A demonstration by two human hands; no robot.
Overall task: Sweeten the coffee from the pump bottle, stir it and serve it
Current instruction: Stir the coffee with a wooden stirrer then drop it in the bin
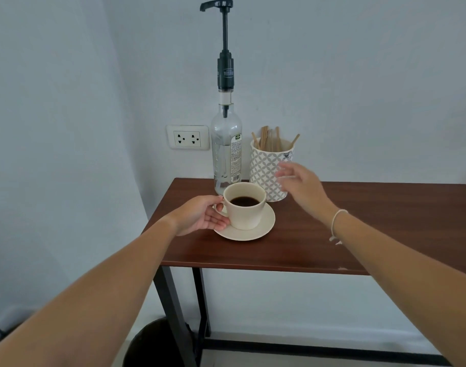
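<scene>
A cream cup (246,215) of black coffee stands on a cream saucer (263,229) near the table's back left corner. My left hand (201,215) grips the cup's handle. Right behind the cup rises a clear pump bottle (226,152) with a tall black pump, its spout (208,6) pointing left. A patterned holder (265,170) full of wooden stir sticks (271,141) stands to the bottle's right. My right hand (299,181) hovers in front of the holder with fingers spread, holding nothing.
The brown table (359,234) on black legs stands against a white wall. A wall socket (187,137) sits left of the bottle. A dark round bin (152,343) is on the floor under the table's left end.
</scene>
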